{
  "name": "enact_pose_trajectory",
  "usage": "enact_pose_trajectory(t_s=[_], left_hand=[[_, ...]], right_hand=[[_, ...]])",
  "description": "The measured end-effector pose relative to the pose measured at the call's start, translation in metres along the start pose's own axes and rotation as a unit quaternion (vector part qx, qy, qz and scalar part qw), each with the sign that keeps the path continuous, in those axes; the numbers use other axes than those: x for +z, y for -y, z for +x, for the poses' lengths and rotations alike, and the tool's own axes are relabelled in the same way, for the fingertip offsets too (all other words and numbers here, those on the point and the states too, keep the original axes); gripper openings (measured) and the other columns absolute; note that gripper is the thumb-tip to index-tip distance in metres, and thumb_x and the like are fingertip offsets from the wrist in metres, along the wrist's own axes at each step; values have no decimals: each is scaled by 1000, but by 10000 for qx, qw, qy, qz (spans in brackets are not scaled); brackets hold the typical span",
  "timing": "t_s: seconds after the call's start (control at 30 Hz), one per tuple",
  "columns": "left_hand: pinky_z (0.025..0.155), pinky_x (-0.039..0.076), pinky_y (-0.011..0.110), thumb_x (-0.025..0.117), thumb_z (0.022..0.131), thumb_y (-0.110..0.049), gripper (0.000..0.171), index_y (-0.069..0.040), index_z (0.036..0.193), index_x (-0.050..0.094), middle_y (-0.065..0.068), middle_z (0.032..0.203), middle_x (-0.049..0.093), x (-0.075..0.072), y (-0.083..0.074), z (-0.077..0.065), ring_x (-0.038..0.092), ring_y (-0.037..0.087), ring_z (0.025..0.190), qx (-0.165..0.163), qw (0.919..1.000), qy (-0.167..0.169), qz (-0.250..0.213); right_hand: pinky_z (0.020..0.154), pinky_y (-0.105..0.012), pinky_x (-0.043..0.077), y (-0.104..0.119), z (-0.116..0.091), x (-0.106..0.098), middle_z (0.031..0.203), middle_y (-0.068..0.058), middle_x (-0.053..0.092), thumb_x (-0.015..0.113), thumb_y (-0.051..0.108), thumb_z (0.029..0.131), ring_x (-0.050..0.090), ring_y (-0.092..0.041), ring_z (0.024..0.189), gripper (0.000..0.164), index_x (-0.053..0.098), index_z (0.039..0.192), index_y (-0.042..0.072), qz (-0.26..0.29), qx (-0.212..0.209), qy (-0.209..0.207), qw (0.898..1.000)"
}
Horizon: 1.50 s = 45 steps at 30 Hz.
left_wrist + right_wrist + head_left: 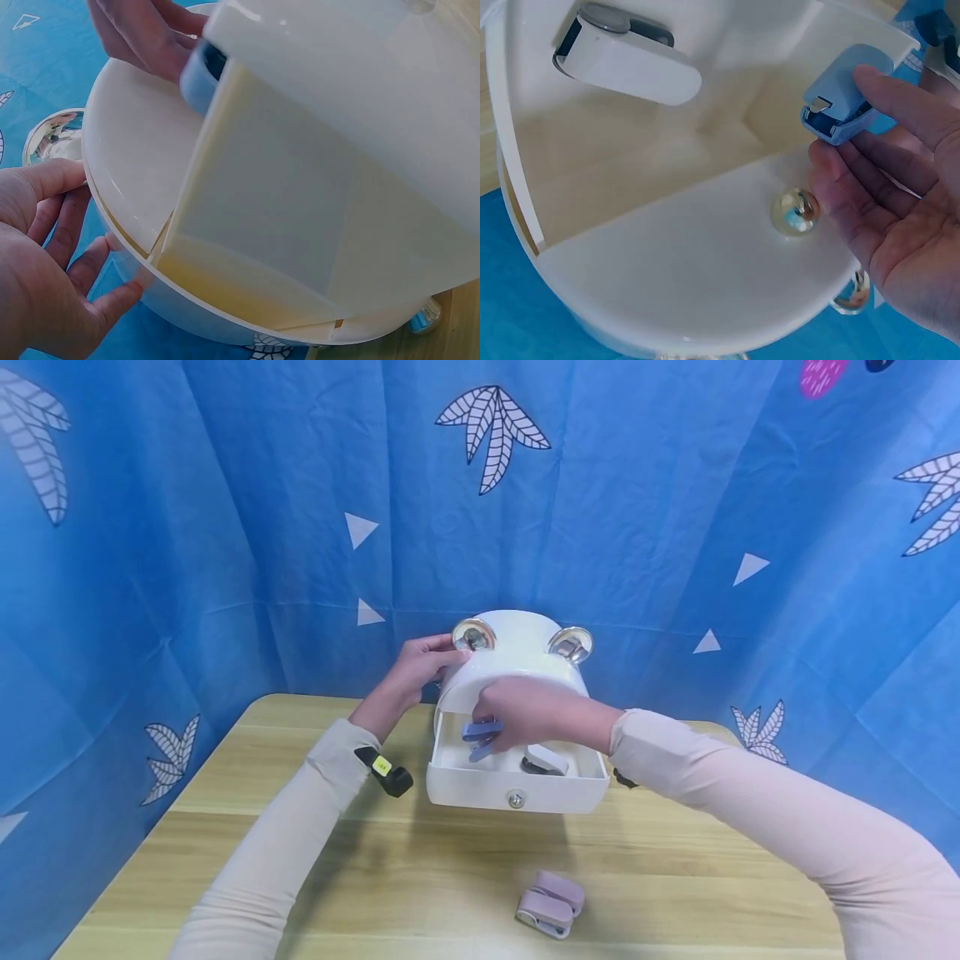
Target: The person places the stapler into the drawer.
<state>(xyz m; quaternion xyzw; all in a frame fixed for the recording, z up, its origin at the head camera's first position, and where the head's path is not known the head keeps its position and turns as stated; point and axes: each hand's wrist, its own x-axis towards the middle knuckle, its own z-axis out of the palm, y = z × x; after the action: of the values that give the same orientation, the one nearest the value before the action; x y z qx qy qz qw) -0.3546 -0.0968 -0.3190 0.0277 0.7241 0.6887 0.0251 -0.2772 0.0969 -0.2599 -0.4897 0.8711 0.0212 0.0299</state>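
My right hand [517, 712] pinches a small blue stapler [847, 90] between thumb and fingers, above the pulled-out drawer [480, 787] of a white drawer box [517, 639]. Inside that drawer, toward the right, lies a white stapler [630, 60]. With my left hand [422, 668] I hold the box by its side, near one round silvery ear [472, 635]; in the left wrist view the fingertips [127, 291] touch the curved outer wall. A pink stapler [551, 906] sits on the table in front of the box.
The box stands toward the back of a wooden table [675, 877], close to a blue patterned curtain [600, 510]. On the drawer front is a round knob [516, 799]. A second silvery ear [572, 645] sticks up at the box's right.
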Motion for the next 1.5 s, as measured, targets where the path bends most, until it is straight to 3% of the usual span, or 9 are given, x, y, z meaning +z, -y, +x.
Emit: enact_pose_trajectory(t_s=[0.23, 0.47, 0.83, 1.13, 1.4, 1.5], left_hand=[[114, 46, 45, 74, 92, -17, 51, -6, 141, 61, 16, 141, 63, 0, 0, 1, 58, 29, 131, 64, 10000, 13, -68], [114, 46, 45, 74, 92, -15, 51, -6, 141, 61, 16, 142, 62, 1, 0, -1, 59, 29, 131, 83, 9998, -1, -172], [112, 48, 43, 74, 92, -14, 52, -5, 141, 60, 16, 141, 63, 3, 2, 0, 59, 29, 131, 101, 9997, 1, -203], [114, 46, 43, 74, 92, -17, 53, -8, 142, 59, 13, 143, 62, 2, 3, -1, 57, 28, 134, 37, 9999, -23, -102], [115, 45, 44, 75, 92, -19, 54, -8, 143, 59, 13, 143, 62, 1, 3, 0, 56, 29, 135, 50, 10000, 6, -58], [115, 45, 44, 75, 92, -18, 54, -8, 143, 59, 13, 144, 61, 0, 2, 0, 56, 29, 135, 52, 10000, 3, -61]], right_hand=[[63, -22, 42, 2, 6, 12, 64, 13, 59, 83, 42, 83, 48, -6, 61, 26, 70, 77, 20, -684, 136, 133, 9975], [66, -24, 42, 2, 13, 26, 70, 8, 66, 86, 27, 82, 50, -9, 66, 16, 76, 86, 15, -505, 230, 137, 9984], [72, -25, 51, 1, 16, 40, 82, 3, 74, 86, 27, 82, 56, -9, 70, 19, 76, 92, 13, -686, 409, 203, 9966], [61, -22, 41, -2, 18, 44, 69, 4, 65, 80, 12, 86, 50, -9, 64, 5, 77, 90, 12, -682, 279, -100, 9972], [60, -20, 36, -5, 19, 41, 67, 6, 62, 78, 11, 84, 48, -8, 62, 3, 77, 87, 13, -654, 197, -156, 9975], [61, -21, 39, -5, 19, 40, 70, 4, 67, 78, 12, 84, 51, -9, 63, 4, 78, 88, 13, -617, 176, -179, 9978]])
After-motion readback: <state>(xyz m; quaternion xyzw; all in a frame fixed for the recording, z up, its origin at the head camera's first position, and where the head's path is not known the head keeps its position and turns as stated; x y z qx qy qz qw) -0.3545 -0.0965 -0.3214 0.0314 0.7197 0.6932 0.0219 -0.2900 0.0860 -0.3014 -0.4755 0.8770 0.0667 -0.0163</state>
